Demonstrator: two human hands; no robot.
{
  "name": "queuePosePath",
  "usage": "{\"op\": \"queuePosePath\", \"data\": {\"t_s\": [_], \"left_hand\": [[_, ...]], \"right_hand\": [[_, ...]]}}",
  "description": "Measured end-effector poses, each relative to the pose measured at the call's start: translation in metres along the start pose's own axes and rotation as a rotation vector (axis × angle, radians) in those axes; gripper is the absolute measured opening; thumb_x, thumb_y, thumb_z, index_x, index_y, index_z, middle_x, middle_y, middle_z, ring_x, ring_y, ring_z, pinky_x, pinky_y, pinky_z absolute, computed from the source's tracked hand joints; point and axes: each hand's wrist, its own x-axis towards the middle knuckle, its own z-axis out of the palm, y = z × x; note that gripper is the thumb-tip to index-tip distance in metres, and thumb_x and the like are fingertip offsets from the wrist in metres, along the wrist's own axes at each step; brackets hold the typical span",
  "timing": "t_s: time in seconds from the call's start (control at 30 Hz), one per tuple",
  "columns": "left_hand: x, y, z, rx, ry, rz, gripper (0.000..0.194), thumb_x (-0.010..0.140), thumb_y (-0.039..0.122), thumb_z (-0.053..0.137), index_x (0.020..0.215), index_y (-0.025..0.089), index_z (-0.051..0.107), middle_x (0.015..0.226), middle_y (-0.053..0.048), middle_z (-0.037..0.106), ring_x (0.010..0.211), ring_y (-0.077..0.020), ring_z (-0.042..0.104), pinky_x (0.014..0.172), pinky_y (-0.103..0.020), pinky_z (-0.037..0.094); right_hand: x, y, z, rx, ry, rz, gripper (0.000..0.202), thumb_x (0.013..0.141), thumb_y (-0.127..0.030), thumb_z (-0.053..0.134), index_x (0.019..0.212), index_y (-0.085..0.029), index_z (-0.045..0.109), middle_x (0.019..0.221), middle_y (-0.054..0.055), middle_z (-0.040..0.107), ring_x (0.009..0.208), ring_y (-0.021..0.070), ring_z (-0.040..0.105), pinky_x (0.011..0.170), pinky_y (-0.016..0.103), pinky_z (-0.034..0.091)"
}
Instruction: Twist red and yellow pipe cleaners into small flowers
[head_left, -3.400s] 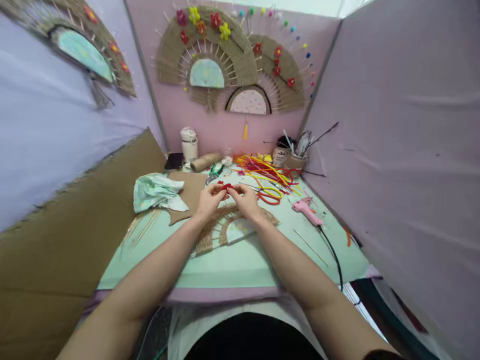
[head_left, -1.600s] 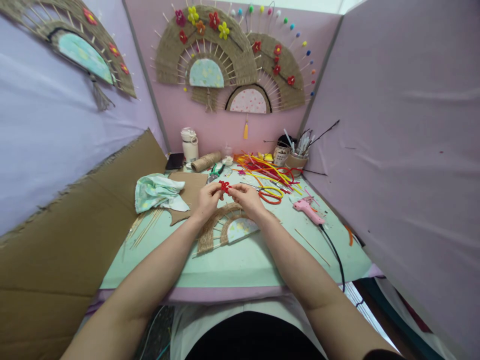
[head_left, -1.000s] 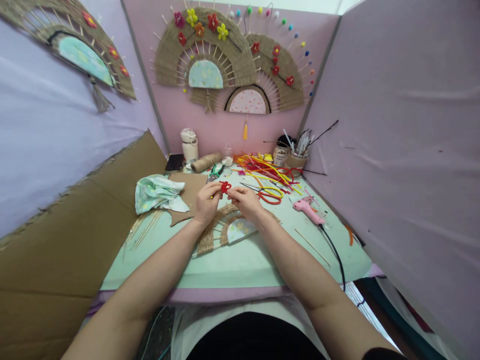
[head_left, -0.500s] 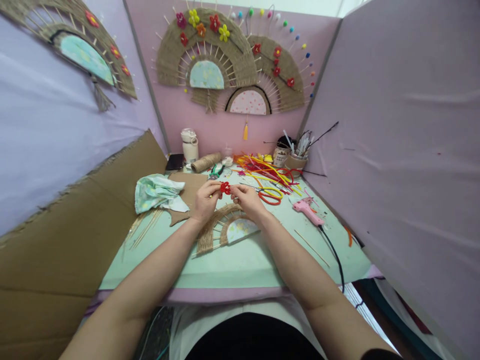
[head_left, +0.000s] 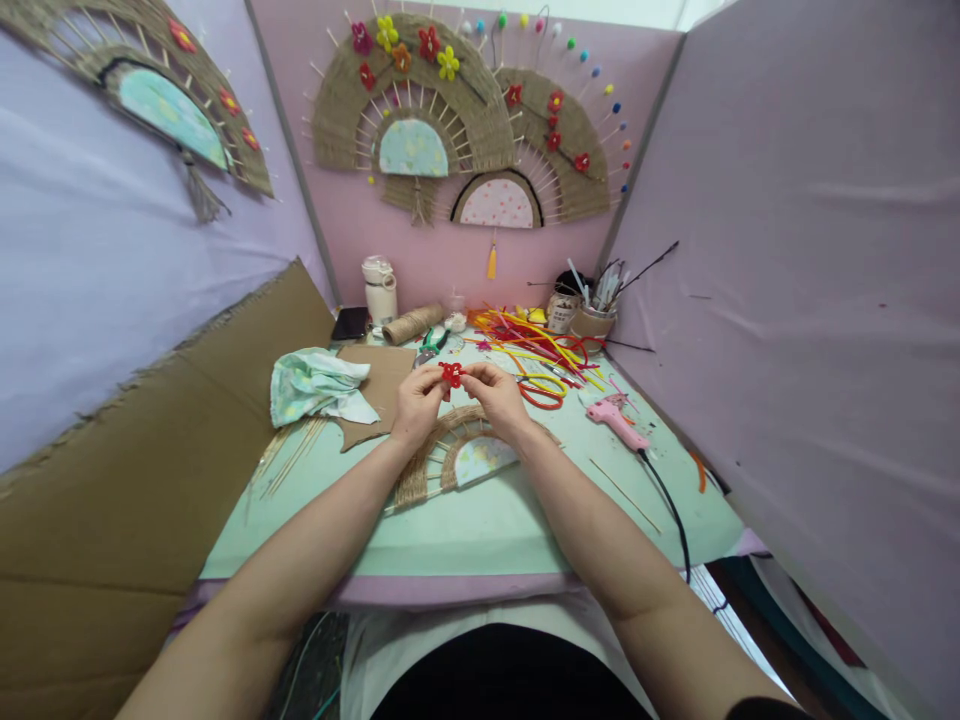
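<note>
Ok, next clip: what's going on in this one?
A person at a craft table is holding a small red flower between the fingertips of both hands, the left hand on one side and the right hand on the other. A twine fan lies on the table beneath, partly hidden by the right arm. Off to the right are scissors and a pink glue gun, both lying on the table, untouched.

Woven fans [head_left: 480, 130] on the pink wall [head_left: 442, 260]
Below, a white lidded bottle [head_left: 380, 295] stands upright beside a flat dark slab [head_left: 350, 323].
</note>
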Motion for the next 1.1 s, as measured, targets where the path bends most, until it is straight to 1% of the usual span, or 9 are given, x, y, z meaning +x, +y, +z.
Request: {"op": "queuePosePath", "data": {"t_s": [0.17,0.3,0.43,0.5,0.63,0.8,0.87,0.97,1.1], "left_hand": [[-0.001,-0.006,0.001,-0.046,-0.008,0.0,0.014,0.075,0.025,0.058,0.068,0.019,0.068,0.078,-0.003,0.059,0.063,-0.0118,0.052,0.054,-0.024,0.044],[-0.001,-0.005,0.001,-0.044,0.006,-0.019,0.013,0.074,0.024,0.058,0.068,0.019,0.068,0.078,-0.003,0.06,0.062,-0.0114,0.052,0.055,-0.024,0.044],[0.001,-0.004,-0.001,-0.029,0.053,-0.013,0.014,0.074,0.024,0.059,0.066,0.018,0.068,0.077,-0.003,0.06,0.063,-0.0115,0.053,0.057,-0.024,0.044],[0.002,-0.006,-0.002,-0.022,0.086,-0.001,0.013,0.075,0.024,0.059,0.068,0.018,0.069,0.077,-0.003,0.059,0.064,-0.0113,0.053,0.056,-0.023,0.044],[0.002,-0.011,-0.002,0.0,0.106,0.065,0.011,0.076,0.022,0.059,0.073,0.017,0.069,0.08,-0.004,0.059,0.069,-0.0123,0.055,0.055,-0.022,0.045],[-0.001,-0.016,-0.001,0.074,0.085,0.174,0.012,0.078,0.021,0.058,0.078,0.016,0.07,0.082,-0.005,0.06,0.071,-0.0121,0.056,0.059,-0.023,0.046],[-0.001,-0.018,-0.001,0.113,0.085,0.216,0.013,0.08,0.021,0.057,0.079,0.017,0.07,0.083,-0.005,0.061,0.072,-0.012,0.057,0.062,-0.024,0.047],[0.0,-0.019,-0.003,0.171,0.087,0.277,0.014,0.081,0.021,0.056,0.082,0.017,0.07,0.084,-0.005,0.061,0.076,-0.0129,0.057,0.068,-0.025,0.047],[0.0,-0.018,-0.006,0.202,0.074,0.314,0.015,0.082,0.021,0.056,0.085,0.018,0.07,0.086,-0.005,0.062,0.081,-0.0141,0.057,0.074,-0.027,0.046]], "right_hand": [[-0.001,-0.001,0.0,-0.051,0.01,-0.051,0.018,0.066,-0.034,0.064,0.076,-0.019,0.06,0.068,-0.001,0.058,0.06,0.0107,0.048,0.061,0.025,0.041],[-0.001,0.0,0.0,-0.062,0.014,-0.096,0.018,0.068,-0.034,0.064,0.075,-0.018,0.06,0.07,-0.001,0.059,0.064,0.0118,0.05,0.065,0.027,0.043],[-0.003,0.0,0.002,-0.064,0.052,-0.125,0.023,0.07,-0.036,0.063,0.085,-0.018,0.06,0.077,0.002,0.061,0.067,0.0131,0.054,0.067,0.028,0.045],[-0.006,-0.001,0.004,-0.135,0.08,-0.161,0.026,0.072,-0.038,0.062,0.09,-0.019,0.06,0.08,0.003,0.062,0.07,0.0137,0.055,0.069,0.028,0.046],[-0.012,-0.003,0.007,-0.359,0.083,-0.275,0.023,0.074,-0.038,0.062,0.084,-0.018,0.064,0.082,0.003,0.065,0.071,0.0144,0.057,0.071,0.028,0.047],[-0.015,-0.004,0.006,-0.452,0.122,-0.381,0.018,0.078,-0.035,0.059,0.08,-0.019,0.068,0.081,0.004,0.069,0.074,0.0161,0.061,0.072,0.028,0.047],[-0.014,-0.003,0.005,-0.466,0.123,-0.386,0.019,0.079,-0.035,0.058,0.079,-0.019,0.069,0.08,0.003,0.069,0.073,0.0163,0.061,0.072,0.028,0.047],[-0.013,-0.002,0.004,-0.483,0.114,-0.354,0.02,0.079,-0.036,0.058,0.079,-0.02,0.069,0.079,0.003,0.07,0.07,0.0164,0.062,0.07,0.028,0.048],[-0.014,-0.003,0.004,-0.494,0.103,-0.324,0.021,0.079,-0.037,0.057,0.079,-0.02,0.07,0.077,0.003,0.07,0.07,0.0167,0.062,0.07,0.028,0.047]]}}
